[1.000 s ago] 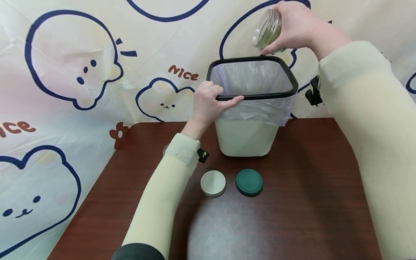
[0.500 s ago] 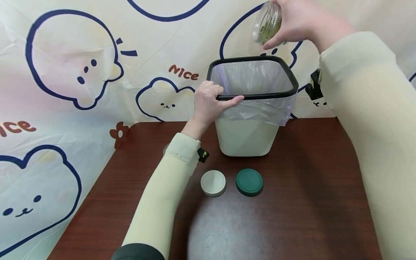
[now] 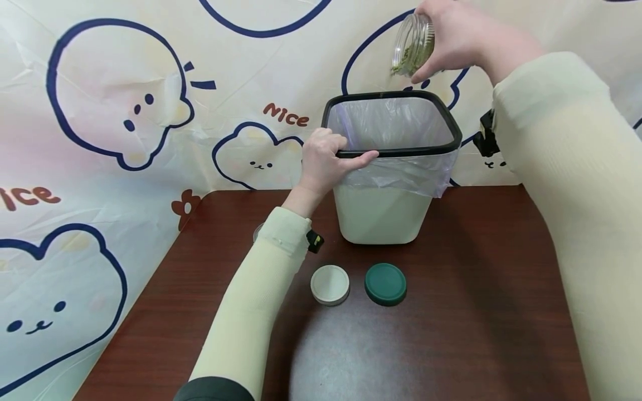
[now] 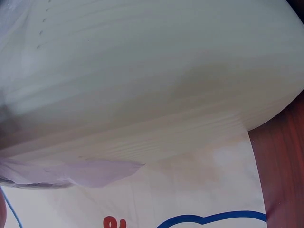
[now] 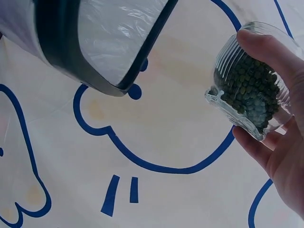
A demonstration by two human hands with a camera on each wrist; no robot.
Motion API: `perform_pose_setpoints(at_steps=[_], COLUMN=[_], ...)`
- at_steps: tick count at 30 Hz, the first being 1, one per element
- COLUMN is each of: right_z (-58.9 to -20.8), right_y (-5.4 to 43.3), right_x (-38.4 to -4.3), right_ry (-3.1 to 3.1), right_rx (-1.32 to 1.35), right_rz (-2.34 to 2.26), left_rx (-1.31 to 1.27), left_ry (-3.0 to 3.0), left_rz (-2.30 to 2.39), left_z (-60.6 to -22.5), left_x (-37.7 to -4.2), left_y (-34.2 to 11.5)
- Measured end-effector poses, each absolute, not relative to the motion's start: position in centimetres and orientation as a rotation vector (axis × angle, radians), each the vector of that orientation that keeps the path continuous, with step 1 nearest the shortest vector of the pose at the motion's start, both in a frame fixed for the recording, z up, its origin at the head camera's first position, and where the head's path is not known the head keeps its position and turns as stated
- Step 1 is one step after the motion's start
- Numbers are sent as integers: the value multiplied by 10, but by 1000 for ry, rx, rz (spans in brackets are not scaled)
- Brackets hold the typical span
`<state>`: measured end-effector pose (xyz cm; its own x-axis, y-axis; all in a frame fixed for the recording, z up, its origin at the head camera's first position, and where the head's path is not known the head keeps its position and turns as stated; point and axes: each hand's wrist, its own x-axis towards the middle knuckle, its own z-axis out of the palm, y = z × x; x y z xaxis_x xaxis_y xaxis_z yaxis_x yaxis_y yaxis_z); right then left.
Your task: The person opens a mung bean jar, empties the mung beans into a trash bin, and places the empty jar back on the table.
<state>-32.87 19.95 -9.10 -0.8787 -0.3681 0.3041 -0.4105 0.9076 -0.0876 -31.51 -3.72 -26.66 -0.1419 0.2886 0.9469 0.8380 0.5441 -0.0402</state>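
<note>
High at the upper right, my right hand grips a clear jar tilted over the bin, its mouth facing left and down. Small green beans fill part of it in the right wrist view. In the head view they gather at the lower side of its mouth. My left hand holds the black rim of a pale green trash bin at its left front corner, thumb along the front edge. A translucent liner bag folds over the rim. In the left wrist view the bin wall fills most of the picture.
On the brown table, a white lid and a green lid lie in front of the bin. A clear round edge peeks out behind my left sleeve. A printed cloth hangs behind and at the left.
The jar rose slightly, then came down a little, tipping further. The beans have slid toward its mouth. My left hand has stayed on the rim; the head view shifted slightly.
</note>
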Motion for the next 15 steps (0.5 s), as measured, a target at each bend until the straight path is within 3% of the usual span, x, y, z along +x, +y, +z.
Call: perform_pose_setpoints(at_steps=[15], right_z=[-100], right_y=[197], right_x=[-330], right_ry=[-2826], right_rx=[640], right_rz=[182], left_rx=[-943], left_ry=[-1692], left_rz=[-639], left_z=[-266], left_x=[-315], left_y=[-37])
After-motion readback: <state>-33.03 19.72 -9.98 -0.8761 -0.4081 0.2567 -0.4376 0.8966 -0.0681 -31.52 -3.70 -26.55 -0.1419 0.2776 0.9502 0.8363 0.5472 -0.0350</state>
